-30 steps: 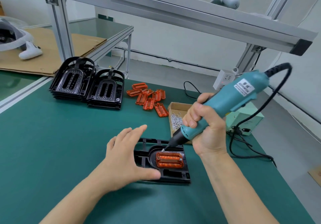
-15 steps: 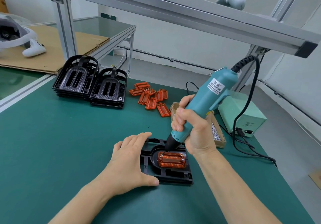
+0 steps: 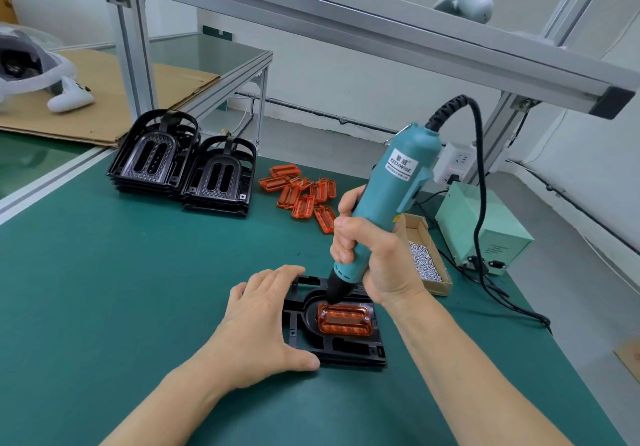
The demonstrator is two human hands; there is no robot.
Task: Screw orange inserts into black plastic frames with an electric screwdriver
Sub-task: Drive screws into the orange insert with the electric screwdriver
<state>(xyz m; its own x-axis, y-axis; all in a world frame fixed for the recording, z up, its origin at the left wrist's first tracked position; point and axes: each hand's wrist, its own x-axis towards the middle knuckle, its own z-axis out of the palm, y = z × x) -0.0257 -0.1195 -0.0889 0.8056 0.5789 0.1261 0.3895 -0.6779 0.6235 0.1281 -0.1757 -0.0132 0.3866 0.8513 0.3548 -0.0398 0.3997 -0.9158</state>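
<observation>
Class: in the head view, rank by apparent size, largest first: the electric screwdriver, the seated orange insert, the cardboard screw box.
1. electric screwdriver
2. cardboard screw box, partly hidden
3. orange insert

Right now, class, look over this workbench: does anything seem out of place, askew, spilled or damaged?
Nothing looks damaged or spilled. The spare orange inserts lie in a loose, jumbled heap rather than stacked like the black frames. The screws stay inside their cardboard box.

Teal screwdriver [image 3: 391,210] w/ white label, black cord; orange insert [image 3: 344,319] in black frame [image 3: 346,348]; dark-green mat [image 3: 121,290]; pale-green box [image 3: 485,227]; tan cardboard [image 3: 104,99]; black frames w/ diamond texture [image 3: 183,168].
</observation>
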